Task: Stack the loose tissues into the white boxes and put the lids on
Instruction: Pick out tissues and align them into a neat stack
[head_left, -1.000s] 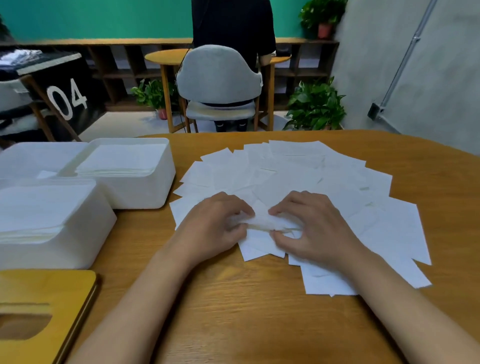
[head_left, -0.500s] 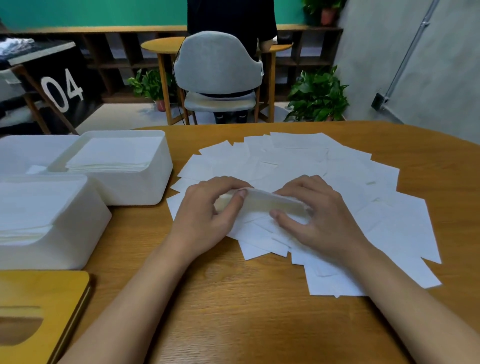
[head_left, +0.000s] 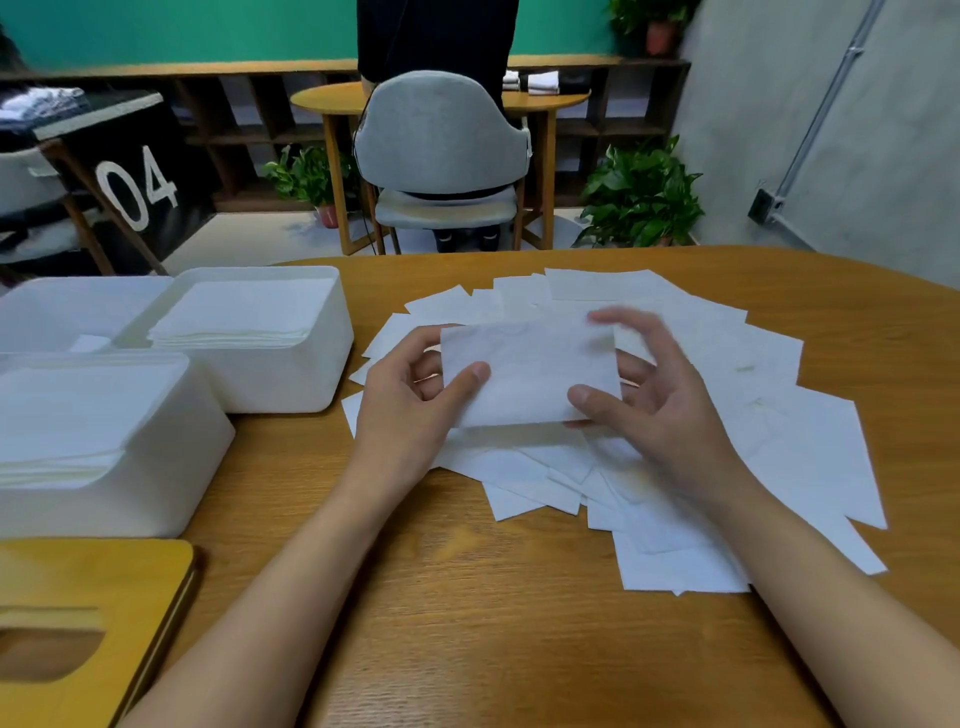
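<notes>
Just above the fan of loose tissues (head_left: 779, 415) on the table (head_left: 467, 623), held one tissue (head_left: 530, 374) lifted and turned toward the camera, clear of the sheets below. Pinched at its left edge by the left hand (head_left: 410, 400), thumb on the front and fingers curled behind; pinched low on its right edge by the right hand (head_left: 660, 405), thumb on the front, upper fingers blurred and spread past the top corner. Judged feather-light, limp and quick to crease or tear, so best taken at two opposite edges and kept gently taut, never dangled from one corner. Likely to flutter in any fast sweep. To the left, well apart from both hands: the far box (head_left: 291, 384) and the near box (head_left: 171, 467), both open and part-filled with stacked tissues. At the near left corner, a wooden lid (head_left: 93, 587), not yet fitted
</notes>
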